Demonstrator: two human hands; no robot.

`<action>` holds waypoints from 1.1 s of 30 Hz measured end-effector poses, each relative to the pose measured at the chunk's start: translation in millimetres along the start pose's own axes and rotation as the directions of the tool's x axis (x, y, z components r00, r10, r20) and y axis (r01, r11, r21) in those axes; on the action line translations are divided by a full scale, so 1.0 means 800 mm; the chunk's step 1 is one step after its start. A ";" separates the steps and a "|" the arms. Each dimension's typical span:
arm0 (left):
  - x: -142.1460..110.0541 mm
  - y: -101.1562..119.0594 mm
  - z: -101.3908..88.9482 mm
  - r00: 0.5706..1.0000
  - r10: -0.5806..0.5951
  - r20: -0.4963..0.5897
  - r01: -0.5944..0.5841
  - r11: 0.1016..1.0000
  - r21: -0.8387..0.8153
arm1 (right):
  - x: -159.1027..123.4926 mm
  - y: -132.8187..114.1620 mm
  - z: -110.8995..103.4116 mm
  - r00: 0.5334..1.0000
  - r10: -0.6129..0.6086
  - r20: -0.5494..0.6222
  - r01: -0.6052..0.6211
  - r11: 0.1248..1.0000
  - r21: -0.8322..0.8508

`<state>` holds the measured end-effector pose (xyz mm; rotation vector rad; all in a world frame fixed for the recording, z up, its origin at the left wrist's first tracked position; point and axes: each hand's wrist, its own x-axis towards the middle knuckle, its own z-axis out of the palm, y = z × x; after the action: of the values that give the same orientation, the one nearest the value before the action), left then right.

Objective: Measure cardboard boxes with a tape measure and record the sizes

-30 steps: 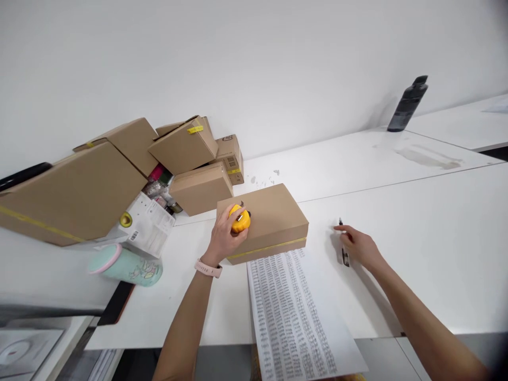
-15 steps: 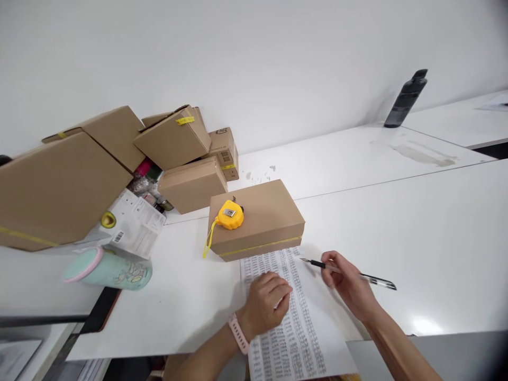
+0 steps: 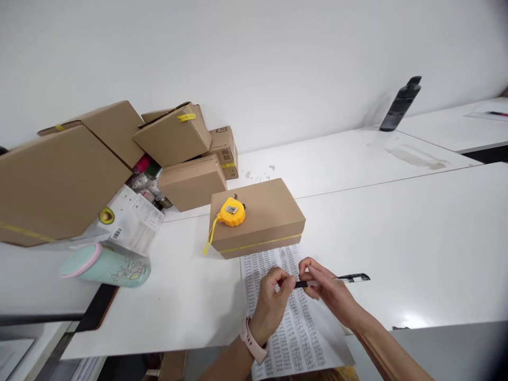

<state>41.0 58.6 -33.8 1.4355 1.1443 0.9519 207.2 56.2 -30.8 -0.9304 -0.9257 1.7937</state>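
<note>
A pen with a dark grip and clear barrel lies nearly level between my two hands, above a sheet of paper covered in columns of small writing. My left hand, with a pale pink band at the wrist, pinches the pen's writing end, hiding the tip. My right hand holds the barrel, its fingers bent around it, and the capped back end sticks out to the right. Just beyond the hands, a cardboard box rests against the paper's top edge, with a yellow tape measure on it.
Several cardboard boxes are piled at the back left, beside a white printed package. A mint-green tumbler lies near the left edge of the white table. A dark bottle stands by the wall at right.
My left hand has lifted off the paper and closed on the pen's writing end. My right hand has moved left with the pen, bringing both hands together.
</note>
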 end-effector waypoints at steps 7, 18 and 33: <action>0.015 -0.007 -0.015 0.982 0.179 0.060 -0.188 0.952 0.241 | -0.004 -0.001 -0.027 1.000 -0.015 0.004 0.015 0.998 -0.059; 0.020 -0.077 -0.014 0.849 0.144 0.508 -0.495 0.552 0.671 | 0.056 0.031 -0.055 0.860 -0.287 -0.421 0.036 0.859 -0.510; 0.046 -0.067 -0.026 0.852 0.120 0.509 -0.443 0.683 0.580 | 0.082 0.058 -0.076 0.887 -0.316 -0.335 0.118 0.858 -0.499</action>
<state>21.0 100.9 -84.1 2.3608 0.9666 0.3420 222.3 113.9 -112.0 -1.3769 -1.1574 1.1243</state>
